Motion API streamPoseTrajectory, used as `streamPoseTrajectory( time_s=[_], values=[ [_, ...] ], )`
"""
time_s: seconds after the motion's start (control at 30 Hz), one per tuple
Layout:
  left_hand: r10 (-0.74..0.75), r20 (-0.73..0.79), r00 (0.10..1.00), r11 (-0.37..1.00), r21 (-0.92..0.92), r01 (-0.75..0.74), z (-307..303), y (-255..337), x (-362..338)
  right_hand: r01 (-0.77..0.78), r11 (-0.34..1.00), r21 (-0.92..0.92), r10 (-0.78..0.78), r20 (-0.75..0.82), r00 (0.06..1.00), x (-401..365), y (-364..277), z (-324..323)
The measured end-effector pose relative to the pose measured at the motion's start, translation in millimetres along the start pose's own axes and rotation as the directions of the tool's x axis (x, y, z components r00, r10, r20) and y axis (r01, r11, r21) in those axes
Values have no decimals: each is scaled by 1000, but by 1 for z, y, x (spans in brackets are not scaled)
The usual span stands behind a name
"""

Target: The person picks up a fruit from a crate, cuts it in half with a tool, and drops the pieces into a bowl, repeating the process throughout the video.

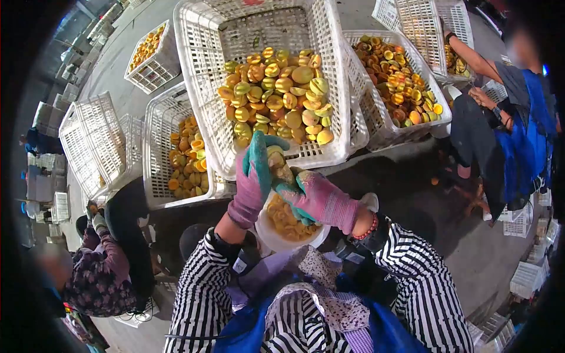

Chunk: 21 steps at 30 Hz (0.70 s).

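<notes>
Concrete floor (471, 247), grey, with crates standing all about.

Big white crate (329, 70) straight ahead, tilted up toward me. A heap of fruit halves (276, 97), yellow and orange, fills its lower half; the upper half shows bare mesh.

Left crate (154, 117) touches the big one's side and sits lower, with cut fruit along its inner wall. Right crate (376, 123) touches the other side, loaded with darker orange pieces (400, 82). More white crates stand further out, left and top right.

A seated person in a blue apron (524, 141) is at my right, one arm stretched toward a far crate. Another person (100, 270) crouches at my lower left in patterned clothes.

My striped sleeves (200, 294) come up from the bottom edge.

White bowl (265, 238) in my lap, right under my hands, holds a layer of orange pieces (285, 220).

Left hand (253, 176), in a pink glove with teal fingers, is raised, with the fingers curled over the top of the fruit. Right hand (321, 200), gloved the same, comes in from below with its fingers bent tight against the underside. A red bead bracelet (368, 226) is on that wrist.

The fruit (281, 169), pale yellow, is clamped between both hands, just above the bowl and in front of the big crate's near rim. Whether the right hand also holds a tool I cannot tell.
</notes>
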<state>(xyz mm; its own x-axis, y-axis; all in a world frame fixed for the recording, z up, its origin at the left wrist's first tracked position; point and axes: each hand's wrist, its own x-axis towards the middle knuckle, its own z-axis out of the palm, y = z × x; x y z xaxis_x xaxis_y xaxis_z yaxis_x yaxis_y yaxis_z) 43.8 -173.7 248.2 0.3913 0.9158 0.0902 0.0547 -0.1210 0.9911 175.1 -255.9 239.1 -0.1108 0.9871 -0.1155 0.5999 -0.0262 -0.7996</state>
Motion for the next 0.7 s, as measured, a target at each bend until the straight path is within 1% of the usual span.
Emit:
streamPoseTrajectory(
  time_s=[0.03,0.07,0.1,0.13,0.17,0.2,0.23,0.27,0.3,0.33,0.37,0.4,0.43,0.5,0.53,0.6,0.63,0.67,0.7],
  values=[
    [69,24,997,995,67,-71,-2,5,0,-65,992,110,55,93,994,0,-3,-5],
    [67,24,997,995,70,-68,-5,4,-1,-142,967,213,101,192,976,-1,-7,-8],
    [101,58,993,980,165,-109,-7,5,-1,-142,966,214,101,193,976,-2,-3,-5],
    [133,96,986,955,254,-154,-7,6,1,-21,974,226,-11,139,990,-3,5,0],
    [46,39,998,985,164,-52,-3,10,-5,101,968,231,-123,84,989,-3,9,3],
    [47,40,998,985,164,-53,0,8,-6,101,968,231,-123,82,989,-4,4,0],
    [131,-24,991,975,186,-125,3,6,-9,-34,861,508,-58,164,985,-7,-6,-5],
    [214,-89,973,959,211,-192,4,4,-10,-182,666,724,-21,262,965,-10,-12,-8],
    [226,-32,974,973,63,-223,1,-1,-7,475,837,273,-439,-183,880,6,51,44],
    [225,-26,974,973,65,-223,-1,1,-6,474,837,275,-436,-189,880,4,45,38],
    [93,21,995,991,97,-94,-2,5,-6,264,919,292,-262,-47,964,1,28,23],
    [-43,60,997,991,132,34,-3,8,-5,43,960,276,-73,99,992,-1,16,9],
    [-22,108,994,984,177,3,-6,9,-3,41,960,277,-70,96,993,-2,9,0],
    [-8,144,990,981,195,-20,-9,6,0,84,903,420,-137,98,986,-5,1,-8],
    [10,176,984,977,210,-47,-9,6,0,78,903,424,-132,100,986,-7,4,-7],
    [27,172,985,977,204,-63,-10,10,-1,72,845,529,-170,138,976,-8,9,-6],
    [42,221,974,969,230,-94,-11,14,1,72,845,529,-170,139,976,-8,7,-10],
    [56,270,961,959,254,-127,-12,16,1,-14,827,562,-129,214,968,-10,1,-15],
    [56,267,962,960,251,-125,-13,16,1,-102,805,585,-91,292,952,-11,-2,-18]
  ],
)
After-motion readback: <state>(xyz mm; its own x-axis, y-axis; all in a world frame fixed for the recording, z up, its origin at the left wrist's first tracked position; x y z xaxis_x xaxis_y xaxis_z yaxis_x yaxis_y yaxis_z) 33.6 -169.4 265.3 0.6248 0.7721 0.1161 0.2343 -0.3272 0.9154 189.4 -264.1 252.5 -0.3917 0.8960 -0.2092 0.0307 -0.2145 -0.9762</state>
